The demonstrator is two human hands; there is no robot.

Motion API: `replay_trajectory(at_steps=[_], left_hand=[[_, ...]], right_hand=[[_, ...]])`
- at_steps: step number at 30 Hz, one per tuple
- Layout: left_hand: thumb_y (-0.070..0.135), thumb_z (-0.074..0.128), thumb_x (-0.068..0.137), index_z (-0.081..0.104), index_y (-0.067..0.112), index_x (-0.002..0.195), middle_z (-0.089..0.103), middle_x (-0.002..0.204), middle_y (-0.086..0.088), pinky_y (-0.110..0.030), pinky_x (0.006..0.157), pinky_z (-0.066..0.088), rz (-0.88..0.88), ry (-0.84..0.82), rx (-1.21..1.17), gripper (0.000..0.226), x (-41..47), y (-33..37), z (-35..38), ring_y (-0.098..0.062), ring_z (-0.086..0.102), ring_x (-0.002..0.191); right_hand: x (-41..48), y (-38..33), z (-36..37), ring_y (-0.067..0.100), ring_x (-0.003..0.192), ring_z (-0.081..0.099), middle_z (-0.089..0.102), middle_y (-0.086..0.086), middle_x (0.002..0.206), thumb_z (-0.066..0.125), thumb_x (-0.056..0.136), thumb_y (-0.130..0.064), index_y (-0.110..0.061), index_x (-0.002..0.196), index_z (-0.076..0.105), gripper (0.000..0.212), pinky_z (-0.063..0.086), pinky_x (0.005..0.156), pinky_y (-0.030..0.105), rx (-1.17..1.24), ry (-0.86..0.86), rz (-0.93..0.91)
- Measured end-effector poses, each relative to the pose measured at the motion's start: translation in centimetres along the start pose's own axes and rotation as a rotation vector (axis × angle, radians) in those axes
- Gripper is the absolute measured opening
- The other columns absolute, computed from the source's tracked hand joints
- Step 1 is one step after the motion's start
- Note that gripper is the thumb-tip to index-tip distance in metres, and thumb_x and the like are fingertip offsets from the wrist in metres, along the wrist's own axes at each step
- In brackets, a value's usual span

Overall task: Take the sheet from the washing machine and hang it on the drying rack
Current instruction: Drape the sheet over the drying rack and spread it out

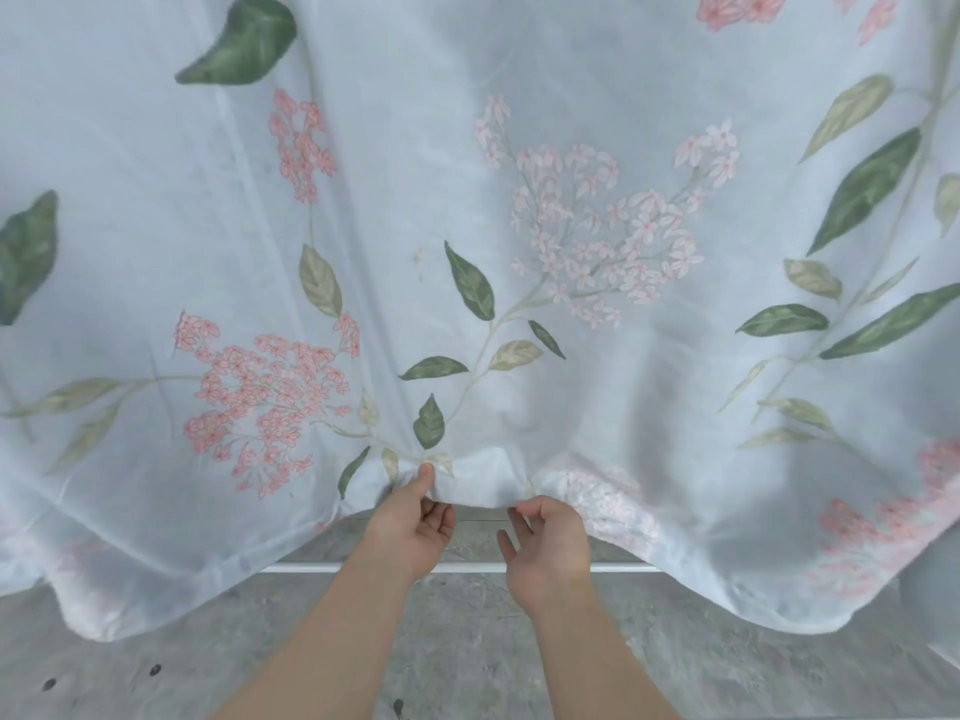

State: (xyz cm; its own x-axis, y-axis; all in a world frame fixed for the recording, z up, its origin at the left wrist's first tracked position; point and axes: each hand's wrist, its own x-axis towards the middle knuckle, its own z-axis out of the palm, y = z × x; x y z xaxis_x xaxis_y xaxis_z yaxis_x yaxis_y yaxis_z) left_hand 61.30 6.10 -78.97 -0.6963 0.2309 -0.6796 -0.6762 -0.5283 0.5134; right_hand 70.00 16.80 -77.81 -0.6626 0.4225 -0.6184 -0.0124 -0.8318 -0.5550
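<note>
A: Sheet [467,174] up already, draped on the drying rack [467,568], filling the view, only a white rail showing under the hem, grey floor [467,667] below. Which step?
B: Straightening the hang, by the look of it. Left hand [415,522] pinching the lower edge, thumb in front; right hand [550,543] seemingly nipping the same edge just beside, other fingers loose.
A: Next?
B: Probably tugging down and outward along the hem, gently, to flatten the folds.
A: Any label?
B: None legible; just printed pink blossoms, green leaves.
</note>
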Motion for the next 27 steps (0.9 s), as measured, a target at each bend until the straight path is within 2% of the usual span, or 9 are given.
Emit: replay_trajectory(at_steps=[5,7,10,13,15,19,22,25,27], left_hand=[[0.021,0.073,0.091,0.065,0.009,0.096,0.057,0.076,-0.004,-0.028,0.057,0.047,-0.105,-0.048,0.027,0.015,0.1,0.5,-0.4,-0.014,0.05,0.063],[0.022,0.075,0.089,0.067,0.011,0.097,0.059,0.074,-0.002,-0.024,0.048,0.046,-0.132,-0.066,0.06,0.016,0.2,0.5,-0.6,-0.012,0.049,0.059],[0.023,0.076,0.088,0.069,0.012,0.102,0.061,0.074,-0.002,-0.022,0.044,0.044,-0.139,-0.057,0.103,0.019,0.3,0.7,-0.8,-0.012,0.052,0.061],[0.024,0.077,0.087,0.07,0.01,0.108,0.064,0.082,-0.004,-0.026,0.051,0.046,-0.121,-0.032,0.11,0.026,0.0,1.2,-1.1,-0.016,0.059,0.073],[0.021,0.075,0.087,0.067,0.008,0.109,0.064,0.09,-0.006,-0.029,0.062,0.048,-0.086,-0.042,0.043,0.027,-0.2,1.5,-1.5,-0.02,0.061,0.083],[0.006,0.06,0.077,0.065,0.01,0.107,0.069,0.095,-0.008,-0.032,0.075,0.05,0.071,-0.149,-0.27,0.031,-1.2,3.9,-2.2,-0.024,0.062,0.077],[0.025,0.047,0.095,0.069,0.012,0.117,0.072,0.119,-0.011,-0.048,0.103,0.046,0.138,-0.263,-0.401,0.034,-1.5,5.9,-3.1,-0.033,0.066,0.111],[0.044,0.043,0.097,0.067,0.019,0.124,0.071,0.122,-0.011,-0.048,0.106,0.043,0.152,-0.295,-0.39,0.043,-1.6,6.3,-3.7,-0.033,0.063,0.117],[0.036,0.044,0.097,0.069,0.018,0.117,0.073,0.114,-0.007,-0.04,0.093,0.052,0.122,-0.222,-0.367,0.036,-1.6,6.2,-3.8,-0.028,0.067,0.105]], right_hand=[[0.9,0.2,0.2,0.027,0.102,0.057,0.062,0.007,0.094,0.052,0.075,0.004,-0.012,0.088,0.056,0.021,0.039,0.112,0.043,0.051,-0.186,0.094],[0.7,0.5,0.5,0.029,0.099,0.059,0.064,0.01,0.099,0.053,0.069,0.004,-0.011,0.095,0.058,0.03,0.039,0.113,0.043,0.106,-0.213,0.114],[0.6,0.5,1.0,0.031,0.097,0.063,0.067,0.013,0.103,0.054,0.071,0.004,-0.01,0.099,0.059,0.032,0.042,0.111,0.043,0.173,-0.206,0.097],[0.6,0.0,1.4,0.028,0.096,0.067,0.071,0.011,0.103,0.058,0.078,0.001,-0.011,0.105,0.062,0.031,0.046,0.107,0.04,0.207,-0.182,0.063],[0.7,-0.2,1.7,0.026,0.099,0.069,0.072,0.009,0.109,0.066,0.082,-0.001,-0.011,0.113,0.063,0.032,0.05,0.1,0.036,0.209,-0.155,0.039],[0.9,0.1,1.5,0.021,0.107,0.071,0.076,0.008,0.113,0.079,0.085,-0.013,-0.009,0.118,0.068,0.035,0.056,0.092,0.034,0.194,-0.09,-0.027],[1.1,-0.2,1.4,0.019,0.105,0.072,0.075,0.005,0.114,0.079,0.085,-0.018,-0.011,0.125,0.065,0.043,0.057,0.089,0.033,0.215,-0.015,-0.081],[1.0,0.1,1.5,0.017,0.1,0.073,0.075,0.004,0.111,0.081,0.085,-0.025,-0.014,0.128,0.062,0.048,0.058,0.09,0.033,0.242,0.039,-0.129],[0.1,1.3,2.0,0.018,0.103,0.072,0.076,0.003,0.11,0.079,0.086,-0.031,-0.015,0.122,0.066,0.041,0.055,0.097,0.034,0.217,-0.01,-0.089]])
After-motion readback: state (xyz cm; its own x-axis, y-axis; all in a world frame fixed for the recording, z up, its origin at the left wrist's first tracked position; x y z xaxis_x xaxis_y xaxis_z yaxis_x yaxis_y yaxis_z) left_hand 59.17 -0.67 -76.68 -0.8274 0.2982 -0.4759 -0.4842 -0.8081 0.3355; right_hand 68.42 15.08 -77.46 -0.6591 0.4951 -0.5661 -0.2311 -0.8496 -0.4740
